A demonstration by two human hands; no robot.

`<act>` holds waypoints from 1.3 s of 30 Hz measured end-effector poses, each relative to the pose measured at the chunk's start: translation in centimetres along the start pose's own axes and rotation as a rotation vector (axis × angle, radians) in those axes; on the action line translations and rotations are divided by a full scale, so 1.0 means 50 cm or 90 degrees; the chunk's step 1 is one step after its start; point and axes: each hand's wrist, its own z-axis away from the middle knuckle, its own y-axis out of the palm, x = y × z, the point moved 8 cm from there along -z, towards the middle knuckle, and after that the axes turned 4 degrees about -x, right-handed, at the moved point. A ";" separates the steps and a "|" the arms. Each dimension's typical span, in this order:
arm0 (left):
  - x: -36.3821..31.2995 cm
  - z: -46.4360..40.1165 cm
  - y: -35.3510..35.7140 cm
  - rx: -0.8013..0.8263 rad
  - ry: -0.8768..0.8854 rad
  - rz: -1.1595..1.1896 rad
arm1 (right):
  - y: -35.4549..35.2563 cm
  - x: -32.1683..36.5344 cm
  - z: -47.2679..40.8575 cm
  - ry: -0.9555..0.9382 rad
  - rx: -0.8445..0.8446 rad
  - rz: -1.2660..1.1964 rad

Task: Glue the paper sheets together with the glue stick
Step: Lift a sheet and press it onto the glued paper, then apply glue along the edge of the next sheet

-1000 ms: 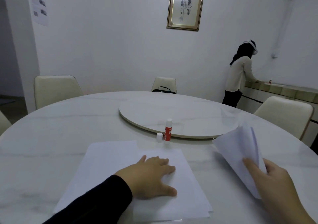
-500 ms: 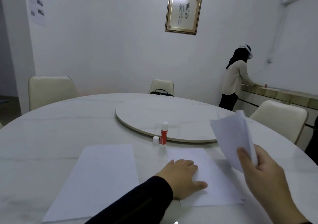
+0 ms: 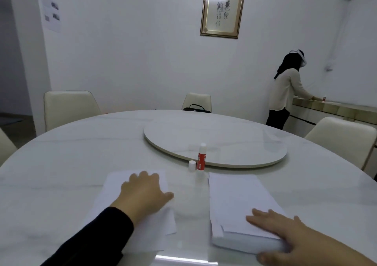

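Paper lies in two lots on the white marble table (image 3: 61, 163): loose paper sheets (image 3: 142, 225) on the left under the flat, spread left hand (image 3: 142, 194), and a thicker paper stack (image 3: 236, 204) on the right, its near corner under the open right hand (image 3: 285, 235), fingers laid flat on top and thumb against the stack's near edge. Between and beyond them, the uncapped glue stick (image 3: 201, 157) stands upright, its white cap (image 3: 191, 165) just beside it, at the near rim of the lazy Susan (image 3: 244, 143).
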 end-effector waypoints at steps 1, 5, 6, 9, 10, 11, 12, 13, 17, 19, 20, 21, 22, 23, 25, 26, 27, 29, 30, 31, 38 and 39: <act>0.025 0.008 0.010 0.026 -0.024 -0.005 | -0.003 0.004 0.001 -0.010 0.017 0.013; 0.044 0.028 0.039 0.051 -0.012 0.002 | -0.019 0.030 0.007 -0.014 0.046 0.019; 0.040 0.031 0.041 0.054 -0.008 0.007 | -0.018 0.036 0.009 -0.017 0.056 0.023; 0.028 0.036 0.043 0.066 0.007 0.011 | -0.013 0.049 0.012 -0.021 0.090 0.038; 0.025 0.036 0.042 0.061 0.012 0.017 | -0.018 0.056 0.009 -0.026 0.090 0.030; 0.023 0.036 0.038 0.047 0.016 0.031 | -0.029 0.066 0.005 -0.031 0.074 0.004; 0.021 0.034 0.034 0.028 0.022 0.054 | -0.041 0.077 0.001 -0.035 0.061 -0.035; 0.019 0.034 0.028 0.009 0.030 0.078 | -0.050 0.088 0.000 -0.043 0.052 -0.075; 0.018 0.036 -0.003 -0.059 0.052 0.173 | -0.085 0.116 -0.029 -0.040 -0.059 -0.202; 0.028 0.033 -0.021 -0.114 0.046 0.257 | -0.094 0.128 -0.059 -0.019 -0.140 -0.352; 0.030 0.033 -0.032 -0.143 0.054 0.297 | -0.091 0.132 -0.077 0.005 -0.161 -0.464; 0.026 0.035 -0.043 -0.162 0.074 0.334 | -0.080 0.131 -0.098 0.046 -0.164 -0.581; 0.017 0.038 -0.052 -0.166 0.106 0.366 | -0.067 0.127 -0.120 0.095 -0.155 -0.691; 0.004 0.042 -0.059 -0.159 0.150 0.385 | -0.053 0.125 -0.140 0.144 -0.137 -0.785; -0.031 0.051 -0.065 -0.129 0.258 0.355 | -0.034 0.126 -0.169 0.219 -0.089 -0.916; -0.049 0.057 -0.062 -0.102 0.312 0.317 | -0.029 0.126 -0.179 0.244 -0.073 -0.959; -0.065 0.063 -0.055 -0.069 0.355 0.278 | -0.027 0.124 -0.186 0.260 -0.066 -0.981; -0.086 0.072 -0.042 -0.016 0.415 0.210 | -0.028 0.117 -0.195 0.271 -0.068 -0.967; -0.095 0.075 -0.038 0.001 0.433 0.179 | -0.029 0.112 -0.195 0.273 -0.074 -0.942; -0.102 0.078 -0.036 0.012 0.446 0.155 | -0.031 0.108 -0.193 0.270 -0.086 -0.919; -0.058 0.063 -0.014 0.123 0.347 0.160 | -0.045 0.044 -0.133 0.266 -0.329 -0.858; -0.048 0.062 -0.007 0.136 0.322 0.169 | -0.042 0.033 -0.117 0.273 -0.366 -0.852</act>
